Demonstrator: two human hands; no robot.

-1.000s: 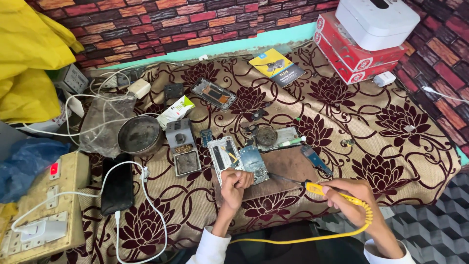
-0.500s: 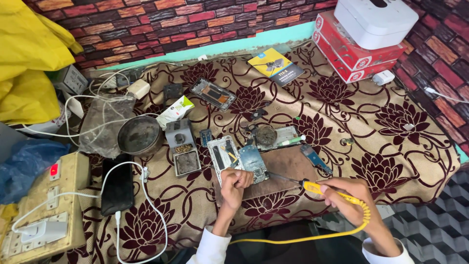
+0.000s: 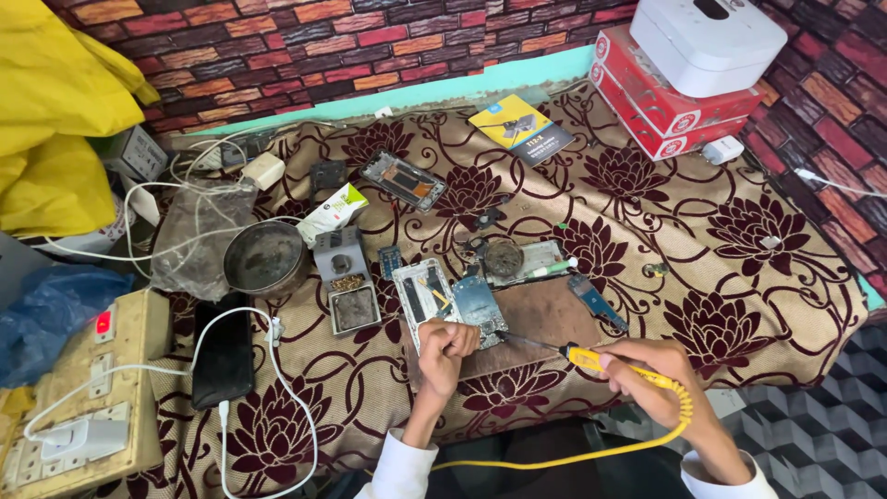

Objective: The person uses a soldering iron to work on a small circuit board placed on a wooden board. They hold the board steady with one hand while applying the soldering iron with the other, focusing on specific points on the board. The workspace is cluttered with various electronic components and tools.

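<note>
Circuit board (image 3: pixel 479 312) sits on the brown mat (image 3: pixel 545 319), left hand (image 3: pixel 445 344) fingers pinching its edge. Right hand (image 3: pixel 658 374) fingers wrap the yellow soldering iron (image 3: pixel 591 357), tip on the board.

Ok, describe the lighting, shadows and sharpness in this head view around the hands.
Head view: even, soft daylight, no harsh glare; faint shadows only under the left hand and right hand. The yellow soldering iron and circuit board look sharp, no motion blur. Wide-angle lens bends the brick wall at the edges.
</note>
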